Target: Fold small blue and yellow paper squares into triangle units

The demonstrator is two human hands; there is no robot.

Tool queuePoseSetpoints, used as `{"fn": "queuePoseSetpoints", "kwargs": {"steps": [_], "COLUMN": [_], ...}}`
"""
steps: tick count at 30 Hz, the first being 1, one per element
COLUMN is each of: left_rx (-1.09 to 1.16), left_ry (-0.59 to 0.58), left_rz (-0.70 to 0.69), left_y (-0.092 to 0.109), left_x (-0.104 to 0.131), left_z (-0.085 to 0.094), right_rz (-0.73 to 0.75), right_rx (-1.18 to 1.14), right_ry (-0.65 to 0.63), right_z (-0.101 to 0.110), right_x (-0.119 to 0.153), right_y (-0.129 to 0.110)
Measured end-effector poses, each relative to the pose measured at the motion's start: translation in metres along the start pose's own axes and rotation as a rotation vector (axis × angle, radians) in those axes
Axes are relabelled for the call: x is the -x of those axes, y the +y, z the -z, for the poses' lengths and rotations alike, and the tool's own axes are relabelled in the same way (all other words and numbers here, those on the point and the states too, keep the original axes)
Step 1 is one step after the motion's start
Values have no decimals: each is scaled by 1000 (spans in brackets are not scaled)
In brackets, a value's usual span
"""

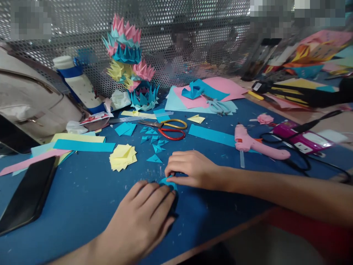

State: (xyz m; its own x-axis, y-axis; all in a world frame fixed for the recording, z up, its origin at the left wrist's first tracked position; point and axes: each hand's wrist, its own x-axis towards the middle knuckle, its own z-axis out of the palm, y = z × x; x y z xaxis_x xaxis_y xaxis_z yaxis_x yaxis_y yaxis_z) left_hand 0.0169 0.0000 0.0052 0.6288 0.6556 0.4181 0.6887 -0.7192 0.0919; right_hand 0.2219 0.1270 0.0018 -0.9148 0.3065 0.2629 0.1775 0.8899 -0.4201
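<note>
A small piece of blue paper [169, 182] lies between my hands near the front of the blue table, mostly covered by fingers. My right hand [193, 169] is closed, pinching the paper's far edge between thumb and fingers. My left hand [146, 211] curls over its near side, fingers together and pressing it; their tips are partly hidden. Just beyond are several small folded blue paper triangles [154, 158]. A stack of yellow paper squares [123, 157] sits to their left, with blue paper squares [125, 129] behind. Scissors [171, 129] with yellow and red handles lie past the triangles.
A pink glue gun [256, 143] with a black cable rests at right. Paper strips [85, 145] and a black phone [30, 195] lie left. Behind stand a folded-paper model [145, 95], a bottle [77, 84] and a bag [33, 88]. Light-blue-handled scissors [219, 106] lie on paper sheets.
</note>
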Motion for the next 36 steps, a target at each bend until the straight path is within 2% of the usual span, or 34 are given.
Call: {"fn": "queuePoseSetpoints", "kwargs": {"steps": [4, 8, 10, 15, 19, 24, 30, 36], "left_rx": [-107, -159, -200, -309, -366, -381, -392, -382], "left_ry": [-73, -59, -47, -73, -108, -117, -121, -137], "left_rz": [-40, -37, -38, -39, -43, -54, -75, -78], "left_y": [6, 4, 4, 5, 4, 4, 7, 8], "left_x": [3, 6, 9, 17, 19, 20, 22, 20], "left_z": [-6, -8, -7, -8, -9, -10, -8, -7], "right_rz": [59, 119, 74, -146, -166, -77, 111, 149], "right_rx": [1, 87, 84, -84, -116, -53, 177, 218], "right_ry": [-23, -8, -1, 27, 54, 83, 50, 41], "right_z": [3, 5, 3, -5, -7, -5, -1, 0], "right_x": [-1, -1, -2, -2, -2, 1, 2, 2], "right_y": [4, 7, 5, -2, -4, -2, 0, -1]}}
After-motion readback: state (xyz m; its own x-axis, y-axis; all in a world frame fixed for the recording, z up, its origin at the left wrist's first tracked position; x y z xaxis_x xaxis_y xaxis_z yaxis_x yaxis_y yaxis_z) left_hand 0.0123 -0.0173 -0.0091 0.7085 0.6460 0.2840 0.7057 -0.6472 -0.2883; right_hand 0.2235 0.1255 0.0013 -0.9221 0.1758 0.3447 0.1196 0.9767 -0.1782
